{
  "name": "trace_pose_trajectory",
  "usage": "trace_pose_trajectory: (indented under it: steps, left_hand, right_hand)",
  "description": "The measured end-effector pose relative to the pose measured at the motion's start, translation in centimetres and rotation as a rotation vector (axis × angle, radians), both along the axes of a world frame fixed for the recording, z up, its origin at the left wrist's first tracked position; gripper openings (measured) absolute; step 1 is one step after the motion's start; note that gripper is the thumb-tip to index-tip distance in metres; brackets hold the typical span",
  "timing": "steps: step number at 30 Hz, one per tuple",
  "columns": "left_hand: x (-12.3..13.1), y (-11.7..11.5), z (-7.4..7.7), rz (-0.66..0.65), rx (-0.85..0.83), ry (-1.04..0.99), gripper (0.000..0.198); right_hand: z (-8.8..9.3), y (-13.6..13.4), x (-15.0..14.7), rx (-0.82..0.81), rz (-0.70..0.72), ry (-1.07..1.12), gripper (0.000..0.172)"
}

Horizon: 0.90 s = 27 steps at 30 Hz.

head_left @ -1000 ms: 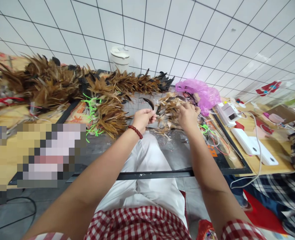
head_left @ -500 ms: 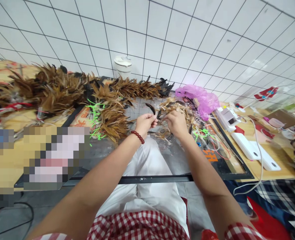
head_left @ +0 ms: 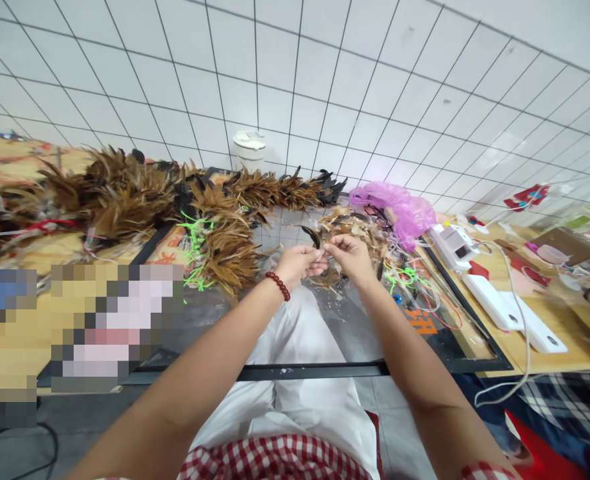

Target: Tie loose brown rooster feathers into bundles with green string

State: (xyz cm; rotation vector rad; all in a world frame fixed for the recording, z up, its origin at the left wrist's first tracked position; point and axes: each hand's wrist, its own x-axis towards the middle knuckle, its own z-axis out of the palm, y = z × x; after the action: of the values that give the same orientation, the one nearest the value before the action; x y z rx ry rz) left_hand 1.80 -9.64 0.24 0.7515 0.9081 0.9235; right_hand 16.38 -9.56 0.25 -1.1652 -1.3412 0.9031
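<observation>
A dark curved feather (head_left: 311, 235) rises from the pinched fingers of my left hand (head_left: 299, 262), which has a red bead bracelet (head_left: 278, 285) at its wrist. My right hand (head_left: 351, 257) is closed in a pinch, its fingertips meeting the left ones at the feather's pale lower end. What lies between the right fingertips is too small to make out. Behind and beside the right hand is a loose heap of brown and pale feathers (head_left: 347, 223). To the left sits a bunch of brown feathers (head_left: 227, 257) with bright green ties (head_left: 195, 243).
A long row of brown feathers (head_left: 275, 190) runs along the back. A purple plastic bag (head_left: 397, 210) lies behind the heap. White devices (head_left: 489, 300) and a cable are at right, near a person's plaid sleeve (head_left: 565, 407). A lidded white container (head_left: 249, 148) stands by the tiled wall.
My right hand has moved from the feather heap to the left, and its fingertips now meet my left hand's. The left hand still holds the dark feather. The view has tilted slightly.
</observation>
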Motion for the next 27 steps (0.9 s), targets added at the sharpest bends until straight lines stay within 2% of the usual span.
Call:
trace_pose_trajectory:
  steps: [6,10,12,15,16,18,20,23,27]
  left_hand:
    - [-0.2,0.3,-0.4,-0.047,-0.010,0.035,0.009]
    - [-0.2,0.5,-0.8,-0.097,0.035,0.042,0.012]
    - [-0.2,0.5,-1.0,-0.100,0.062,0.008,0.014]
    - [-0.3,0.6,-1.2,-0.150,0.068,-0.074,0.017]
    - [-0.4,0.6,-1.2,-0.177,0.059,-0.097,0.016]
    - [-0.4,0.6,-1.1,-0.215,0.039,-0.114,0.014]
    - [-0.4,0.5,-0.9,-0.208,0.050,-0.097,0.014]
    - [0.0,0.3,-0.7,-0.144,0.128,-0.035,0.013]
    - [0.5,0.2,-0.8,-0.044,0.248,0.135,0.013]
  right_hand:
    - [-0.7,0.2,-0.2,0.004,0.020,-0.033,0.026]
    - [-0.5,0.1,-0.3,-0.039,-0.041,0.058,0.034]
    - [-0.2,-0.1,-0.2,-0.136,0.036,0.108,0.039]
    - [0.3,-0.5,0.1,-0.293,0.282,0.146,0.041]
    - [0.4,-0.5,0.2,-0.309,0.317,0.158,0.041]
    - [0.5,-0.6,0.2,-0.292,0.284,0.181,0.038]
    - [0.4,-0.5,0.1,-0.240,0.181,0.191,0.036]
    - [0.1,-0.4,-0.3,-0.165,0.070,0.161,0.035]
    - [-0.2,-0.2,-0.6,-0.102,0.051,0.110,0.035]
